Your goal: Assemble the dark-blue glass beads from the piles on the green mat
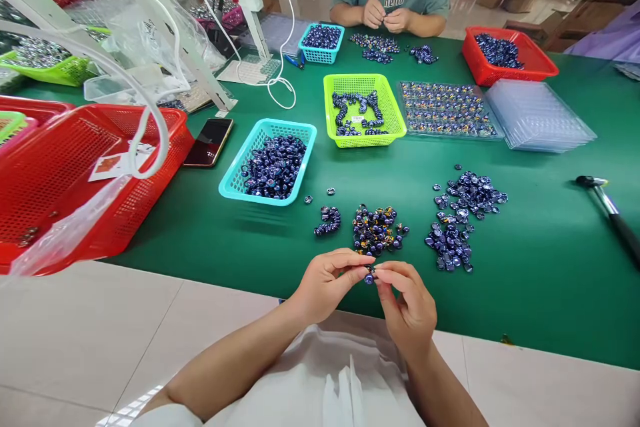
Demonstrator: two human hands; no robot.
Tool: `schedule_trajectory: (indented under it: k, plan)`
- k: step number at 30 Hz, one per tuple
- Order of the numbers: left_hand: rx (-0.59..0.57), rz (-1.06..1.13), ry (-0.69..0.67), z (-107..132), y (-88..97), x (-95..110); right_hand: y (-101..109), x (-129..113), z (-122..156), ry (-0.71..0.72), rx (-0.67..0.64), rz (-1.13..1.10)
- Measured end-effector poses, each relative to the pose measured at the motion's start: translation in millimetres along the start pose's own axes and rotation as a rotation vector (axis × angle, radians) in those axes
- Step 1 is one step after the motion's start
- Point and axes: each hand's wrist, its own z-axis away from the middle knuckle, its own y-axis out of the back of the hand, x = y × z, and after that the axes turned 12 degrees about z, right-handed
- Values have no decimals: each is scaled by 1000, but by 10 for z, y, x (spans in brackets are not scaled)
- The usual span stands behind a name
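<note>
My left hand and my right hand meet at the near edge of the green table, pinching one small dark blue bead between their fingertips. Just beyond them lies a pile of blue beads with orange marks. A short curved string of beads lies to its left. A larger loose heap of blue beads spreads to the right.
A teal basket of beads and a lime basket stand mid-table, a red basket and a phone at left. Clear trays and a hammer lie right. A person opposite handles beads by another teal basket.
</note>
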Motion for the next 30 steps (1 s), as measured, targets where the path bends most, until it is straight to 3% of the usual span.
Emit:
schedule_trajectory:
  k: [17, 24, 30]
  plan:
    - [-61, -191, -157, 11, 35, 6, -39, -11, -7, 41, 14, 85]
    - [-31, -160, -182, 28, 26, -54, -39, -56, -16, -238, -66, 81]
    - [-25, -194, -221, 56, -15, -57, -17, -65, -8, -349, -138, -77]
